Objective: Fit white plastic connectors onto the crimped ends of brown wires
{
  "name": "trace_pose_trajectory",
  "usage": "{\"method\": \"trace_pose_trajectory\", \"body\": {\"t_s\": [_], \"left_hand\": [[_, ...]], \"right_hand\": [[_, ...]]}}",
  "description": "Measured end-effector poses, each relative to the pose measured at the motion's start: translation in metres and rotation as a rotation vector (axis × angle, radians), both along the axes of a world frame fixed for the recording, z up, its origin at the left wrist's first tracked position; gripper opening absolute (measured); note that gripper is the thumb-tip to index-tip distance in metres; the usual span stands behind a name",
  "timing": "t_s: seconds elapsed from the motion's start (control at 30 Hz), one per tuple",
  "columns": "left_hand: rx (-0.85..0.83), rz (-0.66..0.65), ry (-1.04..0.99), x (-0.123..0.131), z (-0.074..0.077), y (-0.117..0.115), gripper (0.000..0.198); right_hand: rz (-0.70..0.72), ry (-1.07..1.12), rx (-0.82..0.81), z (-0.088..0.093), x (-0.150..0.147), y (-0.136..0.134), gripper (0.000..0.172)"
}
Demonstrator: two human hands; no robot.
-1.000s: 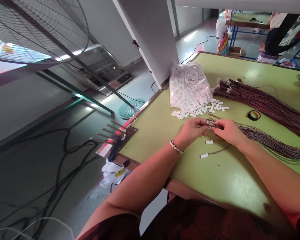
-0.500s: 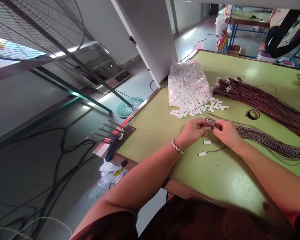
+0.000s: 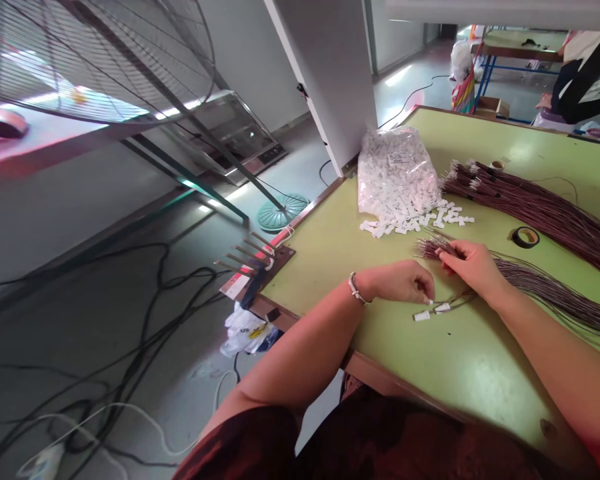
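My right hand (image 3: pixel 473 265) is closed around a bundle of thin brown wires (image 3: pixel 535 280), near its bare-tipped end. Below that end, my left hand (image 3: pixel 407 283) pinches a small white connector, mostly hidden by the fingers, with a wire running from it. Two more white connectors lie on the table just beside these fingertips: one connector (image 3: pixel 422 316) toward the front, another connector (image 3: pixel 443 307) to its right, on thin wires. Beyond both hands, loose white connectors (image 3: pixel 395 227) spill from a clear plastic bag (image 3: pixel 397 170) full of them.
Thicker bundles of dark red-brown wires (image 3: pixel 540 207) lie at the right back. A roll of black tape (image 3: pixel 525 237) and a smaller tape roll (image 3: pixel 497 165) are near them. A pronged rack (image 3: pixel 260 263) sits at the table's left corner. A fan (image 3: pixel 105 60) stands at the left.
My left hand has moved away from the bundle's tips toward the table's front, carrying a white connector with its wire beside the two others. My right hand still grips the bundle.
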State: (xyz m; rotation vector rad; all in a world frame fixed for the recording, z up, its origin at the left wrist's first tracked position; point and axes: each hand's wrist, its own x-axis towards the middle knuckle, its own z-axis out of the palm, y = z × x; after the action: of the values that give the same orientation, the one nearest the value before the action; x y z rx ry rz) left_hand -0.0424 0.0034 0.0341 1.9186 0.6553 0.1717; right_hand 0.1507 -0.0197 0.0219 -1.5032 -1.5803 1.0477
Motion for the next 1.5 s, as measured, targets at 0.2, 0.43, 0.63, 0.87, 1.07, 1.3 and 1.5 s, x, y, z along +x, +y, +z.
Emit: {"method": "trace_pose_trajectory", "body": {"t_s": [0.2, 0.43, 0.63, 0.87, 1.07, 1.3, 1.5], "left_hand": [[0.509, 0.827, 0.166, -0.027, -0.008, 0.032, 0.019], [0.68, 0.771, 0.455, -0.02, -0.031, 0.052, 0.019], [0.76, 0.756, 0.589, -0.009, -0.031, 0.05, 0.024], [0.423, 1.013, 0.151, -0.02, -0.013, 0.041, 0.021], [-0.381, 0.847, -0.32, -0.003, -0.001, 0.013, 0.011], [-0.385, 0.683, -0.313, 0.016, -0.008, 0.003, 0.011], [-0.25, 0.705, -0.274, 0.012, -0.006, 0.002, 0.014]], "right_hand": [[0.0, 0.114, -0.024, -0.003, -0.003, -0.002, 0.024], [-0.008, 0.104, -0.004, 0.0, -0.003, -0.004, 0.024], [-0.048, -0.074, 0.133, -0.007, -0.001, -0.003, 0.017], [-0.066, -0.327, 0.238, -0.006, 0.002, -0.004, 0.016], [-0.116, -0.137, 0.21, -0.007, 0.001, -0.002, 0.017], [-0.075, -0.15, 0.213, -0.003, 0.001, -0.002, 0.017], [-0.076, -0.375, 0.334, -0.005, -0.001, -0.004, 0.011]]}}
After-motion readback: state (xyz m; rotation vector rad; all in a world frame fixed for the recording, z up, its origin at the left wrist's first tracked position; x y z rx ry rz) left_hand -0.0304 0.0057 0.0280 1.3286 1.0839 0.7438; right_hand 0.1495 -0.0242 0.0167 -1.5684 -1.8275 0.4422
